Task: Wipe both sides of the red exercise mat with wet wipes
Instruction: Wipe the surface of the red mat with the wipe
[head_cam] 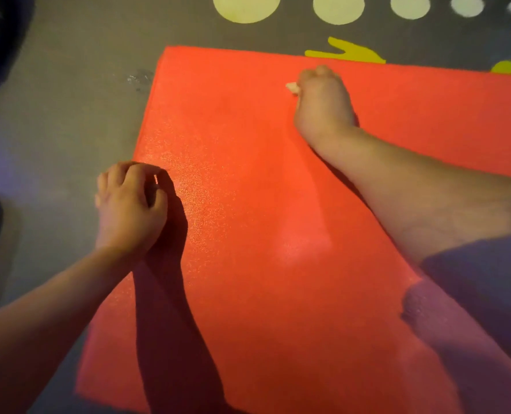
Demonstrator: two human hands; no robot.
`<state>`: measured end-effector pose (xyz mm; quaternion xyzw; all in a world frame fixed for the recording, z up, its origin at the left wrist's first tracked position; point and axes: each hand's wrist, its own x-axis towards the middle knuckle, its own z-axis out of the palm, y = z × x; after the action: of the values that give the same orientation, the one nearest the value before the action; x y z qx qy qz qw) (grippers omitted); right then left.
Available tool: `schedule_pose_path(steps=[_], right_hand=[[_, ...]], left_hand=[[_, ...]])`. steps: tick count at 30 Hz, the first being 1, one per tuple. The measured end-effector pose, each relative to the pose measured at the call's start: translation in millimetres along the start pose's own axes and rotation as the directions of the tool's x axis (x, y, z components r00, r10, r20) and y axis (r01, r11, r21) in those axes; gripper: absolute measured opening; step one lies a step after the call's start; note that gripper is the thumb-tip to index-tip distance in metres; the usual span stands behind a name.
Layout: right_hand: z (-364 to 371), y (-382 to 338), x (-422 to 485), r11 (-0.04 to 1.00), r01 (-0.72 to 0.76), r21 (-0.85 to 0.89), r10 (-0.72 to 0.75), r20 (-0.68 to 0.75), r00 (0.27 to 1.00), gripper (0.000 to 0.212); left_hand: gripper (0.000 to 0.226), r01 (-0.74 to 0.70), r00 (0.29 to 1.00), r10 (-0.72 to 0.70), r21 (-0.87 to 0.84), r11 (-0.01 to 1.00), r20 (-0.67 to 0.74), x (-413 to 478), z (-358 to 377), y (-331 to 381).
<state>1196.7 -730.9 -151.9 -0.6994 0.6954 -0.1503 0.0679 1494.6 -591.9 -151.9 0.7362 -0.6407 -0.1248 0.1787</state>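
Left hand [130, 204] close in, forearm stretched forward, fingers curled under; whether they hold anything is unclear. Right arm reaches far forward. Right hand [323, 100] knuckles up, fingers bunched round a pale wipe [291, 86].
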Motion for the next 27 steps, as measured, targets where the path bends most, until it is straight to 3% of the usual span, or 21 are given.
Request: schedule_pose_path(steps=[2,3,5,6,7,8,9,11,12,13,15,17,19,20,21,22,25,26,27], right_hand=[[5.8,-32.6,-28.9,0.968,0.222,0.115,-0.230,0.068,0.971,0.025],[10.6,-50.7,-47.8,0.903,0.376,0.207,-0.403,0.110,0.909,0.024],[12.1,-76.5,-82.3,0.685,0.643,0.341,-0.718,0.173,0.674,0.020],[10.4,-80.3,-86.3,0.606,0.718,0.343,-0.794,0.207,0.571,0.018],[8.7,-79.5,-80.8,0.572,0.754,0.321,-0.820,0.216,0.530,0.018],[10.0,-76.3,-67.6,0.606,0.745,0.280,-0.796,0.204,0.571,0.021],[14.3,-69.4,-49.8,0.685,0.691,0.230,-0.727,0.155,0.669,0.024],[18.4,-52.2,-14.0,0.876,0.471,0.106,-0.477,0.044,0.878,0.030],[19.9,-47.4,-4.6,0.939,0.340,0.062,-0.341,0.017,0.940,0.030],[22.3,-51.0,-4.2,0.966,0.255,0.035,-0.255,0.006,0.967,0.027],[24.8,-76.0,-28.2,0.952,0.299,0.068,-0.302,0.044,0.952,0.021],[26.8,-102.4,-73.8,0.809,0.530,0.254,-0.566,0.094,0.819,0.023],[23.9,-124.9,-117.5,0.552,0.721,0.419,-0.820,0.117,0.560,0.029],[21.8,-132.9,-127.8,0.470,0.774,0.425,-0.878,0.136,0.458,0.030],[22.7,-139.2,-127.8,0.431,0.810,0.397,-0.901,0.155,0.404,0.025],[25.5,-142.3,-116.5,0.452,0.822,0.346,-0.892,0.155,0.425,0.018],[36.2,-142.1,-69.5,0.728,0.652,0.213,-0.677,0.077,0.732,0.019],[38.5,-142.4,-60.5,0.805,0.554,0.211,-0.576,0.058,0.815,0.020],[41.4,-147.0,-59.9,0.841,0.498,0.212,-0.518,0.049,0.854,0.020]], left_hand=[[0.032,0.034,0.999,-0.034,-0.007,0.999,-0.009,-0.7,-3.4,-2.2],[0.032,0.043,0.999,-0.043,-0.011,0.999,-0.010,-1.5,-4.1,-3.5],[0.032,0.055,0.998,-0.055,-0.022,0.998,0.003,-2.9,-4.7,-5.4],[0.033,0.058,0.998,-0.058,-0.024,0.998,0.011,-3.0,-4.8,-6.5],[0.033,0.057,0.998,-0.057,-0.024,0.998,0.017,-3.0,-4.9,-7.7],[0.032,0.056,0.998,-0.056,-0.026,0.998,0.018,-3.0,-5.4,-8.6],[0.030,0.057,0.998,-0.056,-0.029,0.998,0.014,-3.3,-5.6,-10.0],[0.026,0.061,0.998,-0.061,-0.027,0.998,0.009,-5.0,-8.1,-13.5],[0.025,0.051,0.999,-0.051,-0.017,0.999,0.006,-6.1,-9.9,-15.8],[0.023,0.031,1.000,-0.031,-0.004,1.000,0.001,-6.6,-11.5,-19.2],[0.020,0.000,1.000,0.000,0.008,1.000,-0.014,-7.0,-13.5,-28.7],[0.020,0.020,0.999,-0.020,-0.008,1.000,-0.033,-6.3,-15.6,-36.8],[0.021,0.077,0.996,-0.078,-0.025,0.997,-0.045,-6.2,-18.1,-44.8],[0.022,0.099,0.994,-0.100,-0.028,0.995,-0.051,-6.4,-18.8,-46.0],[0.023,0.126,0.990,-0.127,-0.029,0.992,-0.057,-7.4,-19.9,-47.9],[0.023,0.158,0.985,-0.160,-0.037,0.987,-0.057,-7.3,-19.9,-48.3],[0.023,0.250,0.966,-0.253,-0.065,0.966,-0.049,-7.6,-21.0,-53.4],[0.023,0.272,0.959,-0.277,-0.076,0.959,-0.053,-7.5,-22.5,-54.5],[0.023,0.287,0.954,-0.292,-0.083,0.954,-0.062,-6.7,-22.9,-55.2]])
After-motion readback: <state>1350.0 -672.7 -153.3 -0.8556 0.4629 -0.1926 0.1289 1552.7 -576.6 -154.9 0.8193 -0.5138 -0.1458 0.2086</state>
